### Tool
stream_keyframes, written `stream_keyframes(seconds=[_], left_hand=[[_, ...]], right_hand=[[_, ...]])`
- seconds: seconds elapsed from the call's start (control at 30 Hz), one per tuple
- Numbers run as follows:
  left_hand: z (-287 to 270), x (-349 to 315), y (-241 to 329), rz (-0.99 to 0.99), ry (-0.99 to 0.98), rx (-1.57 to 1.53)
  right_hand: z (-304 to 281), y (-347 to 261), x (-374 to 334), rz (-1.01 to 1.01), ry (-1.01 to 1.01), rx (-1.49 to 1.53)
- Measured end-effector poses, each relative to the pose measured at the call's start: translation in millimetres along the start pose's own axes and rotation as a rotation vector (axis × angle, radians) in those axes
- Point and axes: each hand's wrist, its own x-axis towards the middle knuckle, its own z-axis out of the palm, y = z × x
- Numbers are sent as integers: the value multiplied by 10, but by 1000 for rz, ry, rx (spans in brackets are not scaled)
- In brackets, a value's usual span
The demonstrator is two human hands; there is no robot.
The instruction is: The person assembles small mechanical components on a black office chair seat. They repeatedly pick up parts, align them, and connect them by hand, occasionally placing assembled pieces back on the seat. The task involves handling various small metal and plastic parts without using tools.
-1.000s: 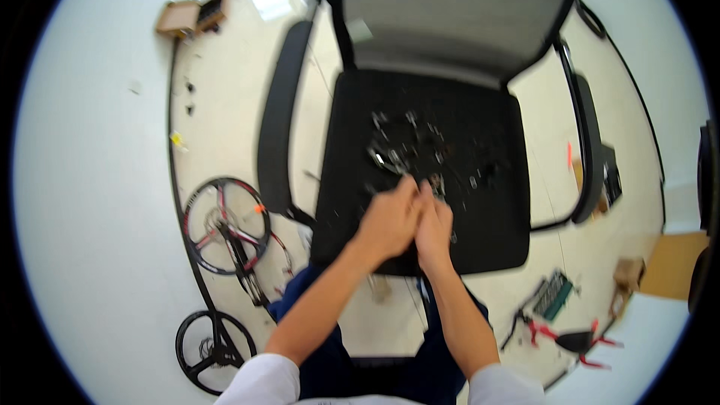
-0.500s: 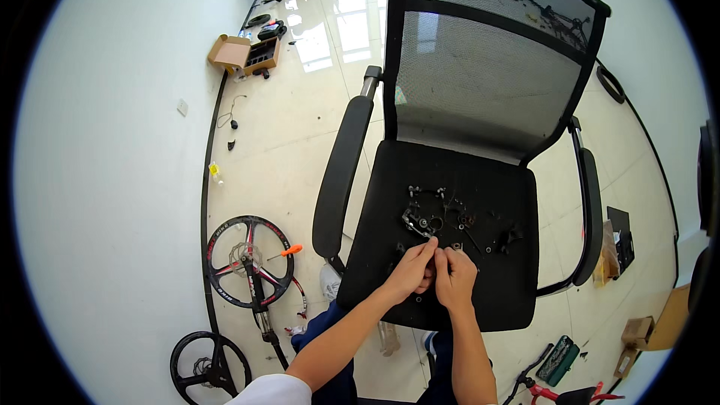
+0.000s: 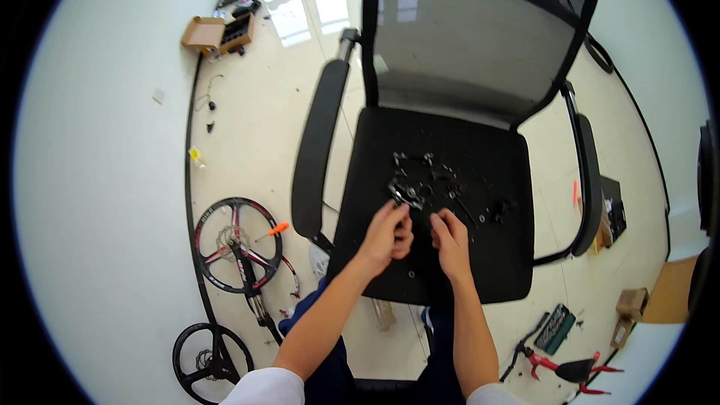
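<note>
My left hand (image 3: 385, 235) is closed, its fingers curled at the near edge of a cluster of small metal parts; what it holds, if anything, is too small to make out. Just beyond its fingertips lies a silver-and-black metal part (image 3: 406, 195). To the right, my right hand (image 3: 451, 243) is held apart from the left, thumb and fingers drawn together, and anything pinched there is hidden. Scattered over the black chair seat (image 3: 487, 274) are a thin dark rod (image 3: 466, 210), a black part (image 3: 502, 211), a small ring (image 3: 411, 274) and several tiny pieces.
Armrests (image 3: 319, 150) flank the seat, with a mesh backrest (image 3: 472, 52) behind. On the floor at left lie a spoked wheel (image 3: 264, 281), an orange-handled screwdriver (image 3: 278, 229) and a black wheel (image 3: 178, 360). A green case (image 3: 553, 330) and red frame part (image 3: 544, 362) lie at lower right.
My hands, together before, have moved apart, the left one going leftward toward the metal parts. The whole view has shifted, with the chair now higher in the picture.
</note>
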Motion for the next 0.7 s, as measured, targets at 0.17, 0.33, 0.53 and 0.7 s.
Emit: stream_keyframes(seconds=[0.17,0.33,0.53,0.7], left_hand=[[4,52,17,47,-84,45],[131,35,-87,33,-70,167],[125,41,-127,15,-69,208],[150,51,-129,-31,-51,163]], right_hand=[[73,-104,-40,70,-35,188],[110,-58,-32,-21,-11,68],[48,-54,-54,-165,16,-72],[29,-114,-82,-191,53,-197]])
